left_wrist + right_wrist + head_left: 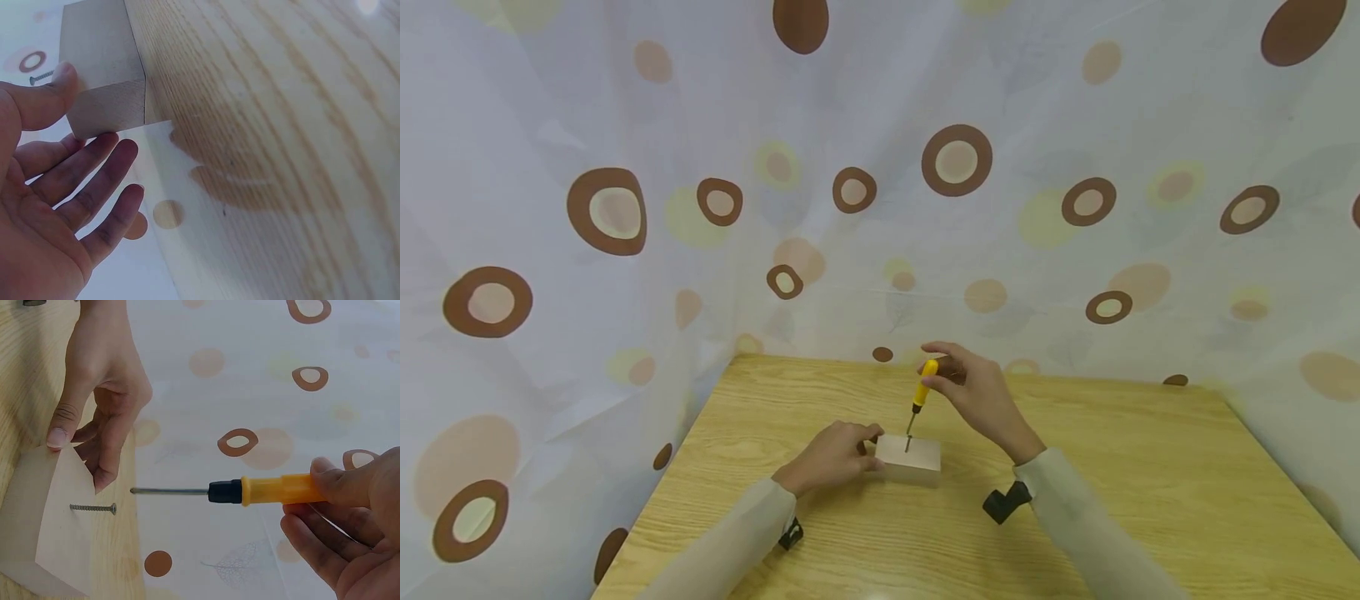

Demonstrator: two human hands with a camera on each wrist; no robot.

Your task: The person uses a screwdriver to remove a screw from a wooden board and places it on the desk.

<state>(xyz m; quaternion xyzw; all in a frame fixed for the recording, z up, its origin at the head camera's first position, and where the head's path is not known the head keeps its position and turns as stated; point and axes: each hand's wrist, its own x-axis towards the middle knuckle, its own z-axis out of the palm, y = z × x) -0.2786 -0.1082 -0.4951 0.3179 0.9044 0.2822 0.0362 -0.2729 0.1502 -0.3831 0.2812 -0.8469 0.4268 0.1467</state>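
Note:
A pale wooden block [908,459] lies on the table, with a screw [94,508] standing partway out of its top face. At the block's left end, my left hand [831,457] grips it between thumb and fingers; in the left wrist view the thumb presses one edge and the other fingers spread below. My right hand [977,392] pinches the yellow handle of a screwdriver [269,489] between thumb and fingers. The shaft points down toward the screw, and in the right wrist view a small gap separates its tip from the screw head.
The wood-grain table [1135,492] extends to both sides of the block. Behind it and at the sides hangs a white curtain [880,100] with brown and beige circles. A black wrist mount [1006,502] sticks out from the right sleeve.

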